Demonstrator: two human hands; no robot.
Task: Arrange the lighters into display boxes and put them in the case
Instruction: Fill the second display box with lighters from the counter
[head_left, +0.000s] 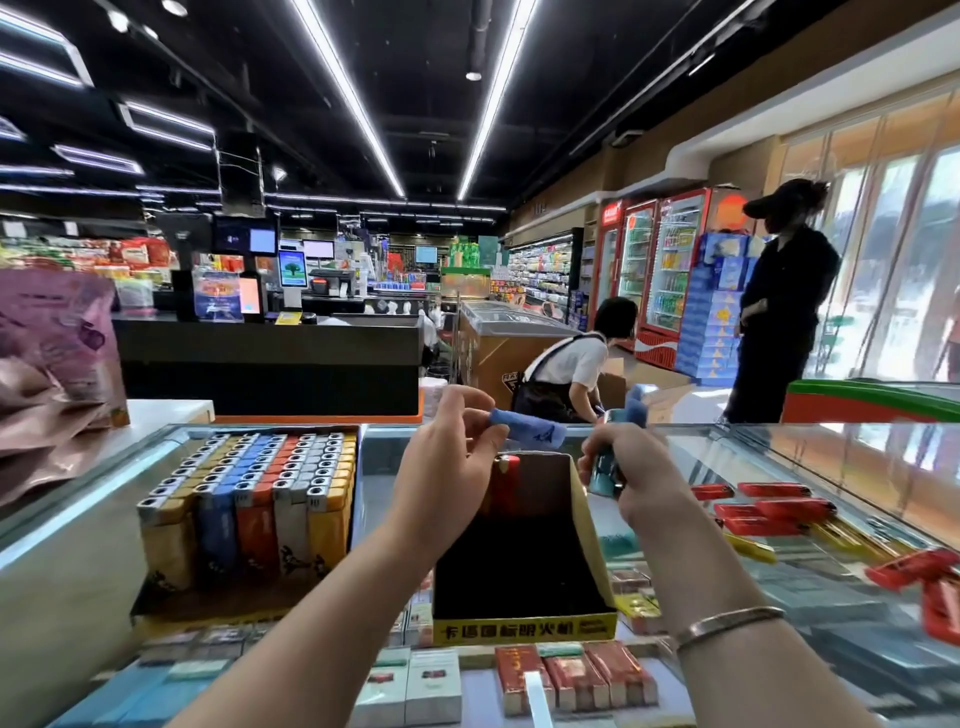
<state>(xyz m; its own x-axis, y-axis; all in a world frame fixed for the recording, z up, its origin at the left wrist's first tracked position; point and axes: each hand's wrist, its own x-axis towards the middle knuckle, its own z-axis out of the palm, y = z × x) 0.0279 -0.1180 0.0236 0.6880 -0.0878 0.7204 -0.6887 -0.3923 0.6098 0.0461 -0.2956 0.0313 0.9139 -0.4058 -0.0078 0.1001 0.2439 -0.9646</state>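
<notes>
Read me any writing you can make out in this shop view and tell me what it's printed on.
"卡通国标明火机", roughly: black characters on the yellow front strip of the display box.
Red drinks fridge: white swirl logo, lettering unreadable.
Cigarette packs under the glass: print too blurred.
Purple bag: too blurred.
Checkout screens: too small.

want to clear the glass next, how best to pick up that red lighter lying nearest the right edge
Come from above and pinch the red lighter across its two long sides near mid-length. It lies flat on the glass counter, angled, so only its narrow edges offer a grip. Its neighbour sits close, so keep fingers tight.
</notes>
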